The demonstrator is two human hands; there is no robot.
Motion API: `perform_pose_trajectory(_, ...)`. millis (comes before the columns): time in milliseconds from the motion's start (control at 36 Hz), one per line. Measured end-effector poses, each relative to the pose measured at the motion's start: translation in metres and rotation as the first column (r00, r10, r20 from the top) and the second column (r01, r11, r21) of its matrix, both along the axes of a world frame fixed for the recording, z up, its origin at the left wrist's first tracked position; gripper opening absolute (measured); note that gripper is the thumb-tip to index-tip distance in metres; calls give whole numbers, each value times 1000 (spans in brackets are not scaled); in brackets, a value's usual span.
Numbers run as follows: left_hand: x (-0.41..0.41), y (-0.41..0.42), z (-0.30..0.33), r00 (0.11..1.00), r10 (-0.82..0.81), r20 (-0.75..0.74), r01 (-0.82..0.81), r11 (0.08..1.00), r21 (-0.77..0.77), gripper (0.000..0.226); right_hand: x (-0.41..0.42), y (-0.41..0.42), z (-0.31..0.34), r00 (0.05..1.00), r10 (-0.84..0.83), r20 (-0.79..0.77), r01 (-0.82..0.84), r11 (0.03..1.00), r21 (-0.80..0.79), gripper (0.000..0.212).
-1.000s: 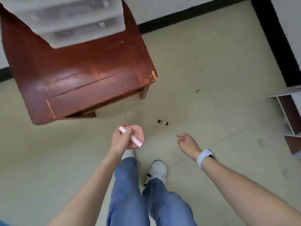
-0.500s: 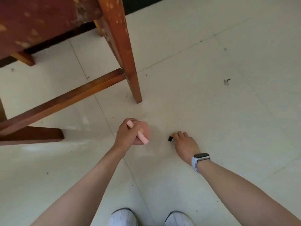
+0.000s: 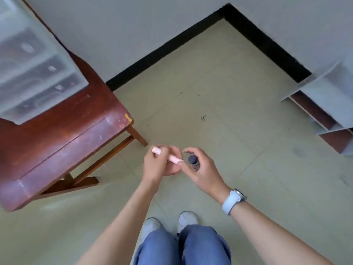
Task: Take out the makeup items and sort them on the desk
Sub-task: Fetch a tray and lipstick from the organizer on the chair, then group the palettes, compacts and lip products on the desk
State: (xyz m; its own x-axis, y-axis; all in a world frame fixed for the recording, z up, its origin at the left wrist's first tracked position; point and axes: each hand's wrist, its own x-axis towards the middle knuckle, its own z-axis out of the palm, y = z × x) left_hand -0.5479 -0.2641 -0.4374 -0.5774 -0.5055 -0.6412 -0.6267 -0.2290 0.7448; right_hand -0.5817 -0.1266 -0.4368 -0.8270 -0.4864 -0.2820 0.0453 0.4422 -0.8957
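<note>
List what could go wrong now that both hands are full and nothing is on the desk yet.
1. The left hand holds a pink stick and a round pink item behind it together; one may slip out.
2. The right hand holds the small dark bottle out over the hard floor, away from the desk; dropped, it could roll away or break.
3. The clear drawer box fills much of the visible desktop, so items set near the edge might roll off.

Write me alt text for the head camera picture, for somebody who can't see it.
Seen from above, a standing person's left hand holds a pale pink tube and a round pink item, while the right hand grips a small dark-capped bottle over a tiled floor. A worn red-brown desk carrying translucent plastic drawers stands to the left.
</note>
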Motion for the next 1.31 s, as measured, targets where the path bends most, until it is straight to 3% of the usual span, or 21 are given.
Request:
perform_pose_trajectory(83,-1,17,81,999,-47,-18,48,997,56,17,8,16,81,989,67,-135,-56,995,81,34)
perform_pose_trajectory(167,1,32,152,989,-127,-81,131,990,54,30,19,31,151,974,17,-227,6,995,102,29)
perform_pose_trajectory(278,10,51,242,942,-295,-164,304,952,35,37,39,52,240,955,-121,-269,146,987,74,14)
perform_pose_trajectory(361,14,66,292,903,-382,-196,402,913,76,47,58,67,303,908,-374,-190,371,927,-49,11)
perform_pose_trajectory(444,19,87,329,877,-434,-206,471,862,191,45,78,95,351,734,-679,9,666,718,-204,8)
perform_pose_trajectory(556,19,129,360,799,-540,-266,602,729,328,27,109,155,398,468,-874,127,854,411,-318,7)
perform_pose_trajectory(639,17,181,378,701,-641,-313,711,595,374,15,136,208,420,299,-938,175,900,216,-379,8)
perform_pose_trajectory(750,26,265,394,533,-767,-357,843,444,305,16,175,274,438,52,-913,405,876,-153,-457,19)
perform_pose_trajectory(917,62,413,410,275,-878,-392,960,230,159,34,250,373,438,-267,-868,418,800,-442,-405,9)
perform_pose_trajectory(1056,113,532,415,58,-917,-394,997,29,78,50,320,462,430,-319,-819,477,769,-518,-375,12)
perform_pose_trajectory(1139,146,598,414,-70,-922,-380,993,-101,63,57,356,515,430,-326,-816,477,781,-517,-351,14)
perform_pose_trajectory(1222,179,662,412,-139,-917,-374,979,-183,85,59,388,563,429,-334,-838,432,814,-488,-317,22)
perform_pose_trajectory(1306,209,719,409,-188,-908,-375,964,-244,107,50,417,606,425,-397,-808,435,792,-541,-283,19)
